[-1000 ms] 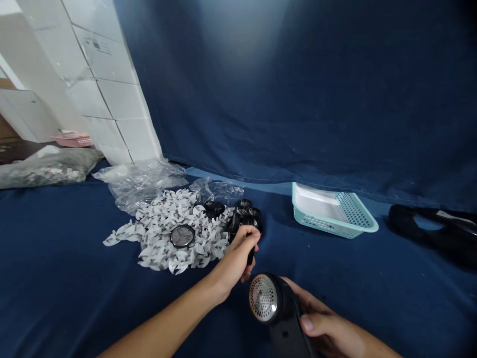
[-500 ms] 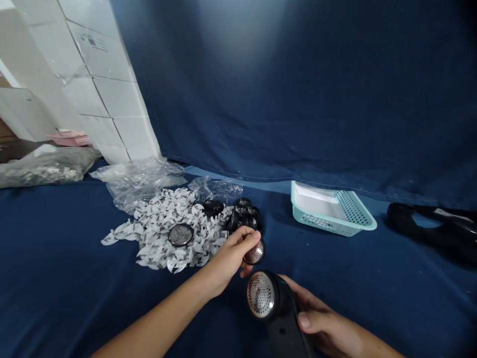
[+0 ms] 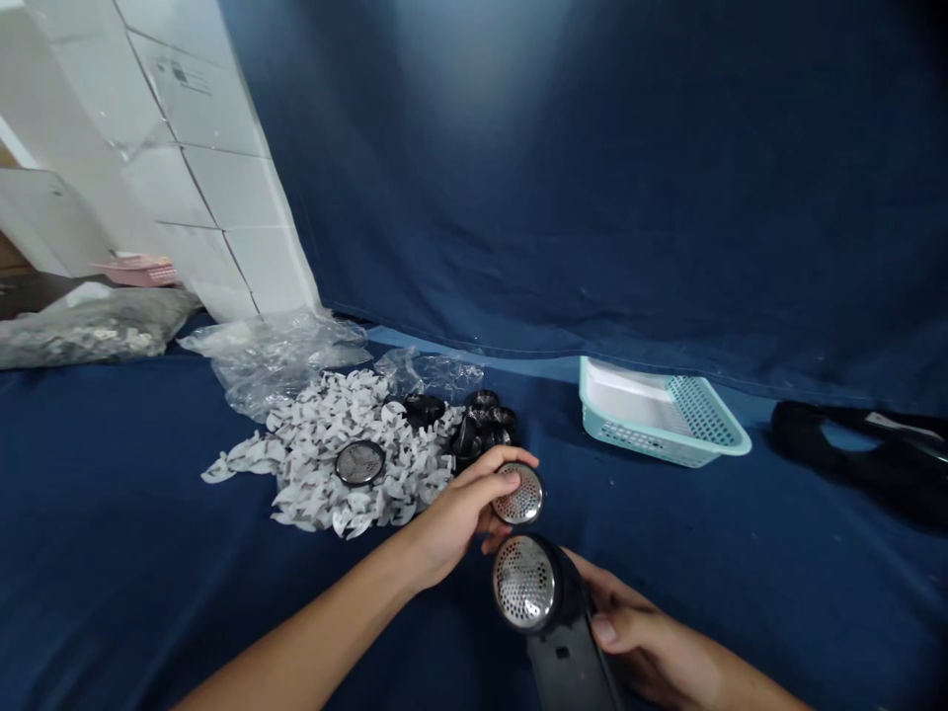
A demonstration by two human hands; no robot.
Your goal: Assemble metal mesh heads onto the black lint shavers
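Note:
My left hand (image 3: 463, 513) is closed on a round metal mesh cap (image 3: 519, 494), its perforated face turned toward me, just above the head of a black lint shaver (image 3: 544, 607). My right hand (image 3: 652, 657) grips the shaver's black body at the bottom of the view; the shaver's own round mesh head (image 3: 524, 583) faces up. Behind my left hand lies a cluster of black ring parts (image 3: 481, 427) beside a heap of white crescent pieces (image 3: 333, 459), with another mesh cap (image 3: 359, 462) resting on the heap.
Everything sits on a dark blue cloth (image 3: 148, 553) that also hangs behind. A teal plastic basket (image 3: 659, 415) stands at right. Crumpled clear bags (image 3: 274, 360) lie behind the heap. White boxes (image 3: 185, 158) stack at far left. A black object (image 3: 866, 454) lies at far right.
My left hand lifted a mesh cap from the black parts, turned its perforated face toward me and brought it close above the shaver head. The right hand kept its hold.

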